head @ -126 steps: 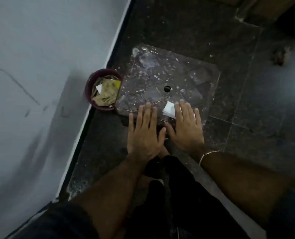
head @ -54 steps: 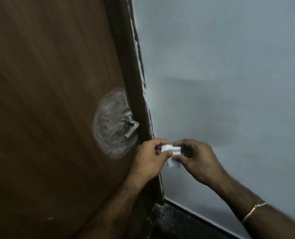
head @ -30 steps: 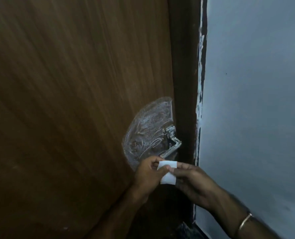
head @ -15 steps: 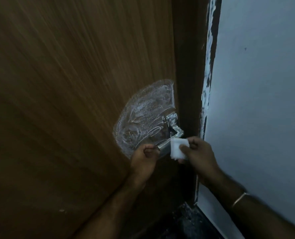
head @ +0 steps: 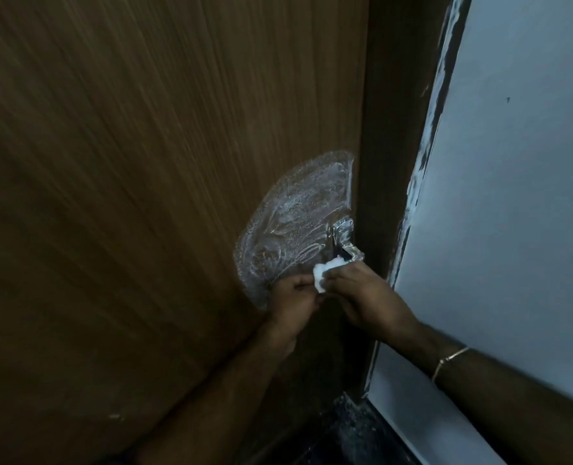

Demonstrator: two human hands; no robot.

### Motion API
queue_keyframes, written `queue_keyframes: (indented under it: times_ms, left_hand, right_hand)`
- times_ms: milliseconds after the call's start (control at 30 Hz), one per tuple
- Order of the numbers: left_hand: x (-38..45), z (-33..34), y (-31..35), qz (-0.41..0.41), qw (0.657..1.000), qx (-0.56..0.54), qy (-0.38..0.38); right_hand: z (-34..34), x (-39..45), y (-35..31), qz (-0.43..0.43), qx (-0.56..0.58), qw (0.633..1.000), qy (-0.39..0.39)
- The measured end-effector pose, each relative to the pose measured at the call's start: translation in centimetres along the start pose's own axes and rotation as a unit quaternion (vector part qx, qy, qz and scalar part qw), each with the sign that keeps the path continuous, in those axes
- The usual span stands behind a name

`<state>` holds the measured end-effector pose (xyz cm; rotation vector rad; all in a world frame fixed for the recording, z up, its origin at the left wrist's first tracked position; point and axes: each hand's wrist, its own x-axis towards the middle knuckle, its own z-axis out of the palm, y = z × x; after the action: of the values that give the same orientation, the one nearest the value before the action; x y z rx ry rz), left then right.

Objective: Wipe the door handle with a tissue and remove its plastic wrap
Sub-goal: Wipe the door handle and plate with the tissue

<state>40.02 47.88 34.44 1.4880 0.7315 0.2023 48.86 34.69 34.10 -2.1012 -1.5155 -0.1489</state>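
The right hand (head: 367, 297) pinches a white tissue (head: 325, 273) against the metal door handle (head: 343, 243); the left hand (head: 293, 300) is curled shut beside it, its grip unclear. Crinkled plastic wrap (head: 295, 226) covers the wooden door (head: 144, 196).

Door (head: 127, 196) brown, fine streaky wood grain. Door frame (head: 392, 129) right of door, darker brown, plain. Wall (head: 519, 196) right of frame, pale grey-blue, plain; its edge against frame patchy white and black. Plastic wrap (head: 295, 223) on door, clear with whitish crinkle lines and shiny speckle. Door handle (head: 343, 236) at wrap's right edge, silver, glossy. Tissue (head: 322, 273) just below handle, white. Bracelet (head: 449, 359) thin, gold. Floor (head: 355, 437) below door, black, grey-speckled.
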Motion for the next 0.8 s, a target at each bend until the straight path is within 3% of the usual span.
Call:
queue_keyframes:
  times_ms: [200,367,533,700,800]
  left_hand:
    - [-0.2,-0.3,0.9,0.008,1.0,-0.027,-0.009]
    - [-0.2,-0.5,0.8,0.03,0.999,0.017,-0.022]
    - [0.1,-0.5,0.9,0.006,1.0,-0.004,-0.006]
    - [0.3,-0.7,0.7,0.02,0.999,0.03,-0.019]
    - [0.3,-0.6,0.8,0.001,1.0,0.028,-0.014]
  right_hand:
    - [-1.0,1.5,1.1,0.053,-0.019,0.998,0.024]
    - [0.1,1.8,-1.2,-0.019,-0.041,0.998,-0.035]
    - [-0.7,1.9,0.6,0.045,-0.034,0.998,0.011]
    - [0.1,1.8,-1.7,-0.015,-0.068,0.997,-0.012]
    - [-0.7,1.9,-0.2,0.013,-0.056,0.998,0.011]
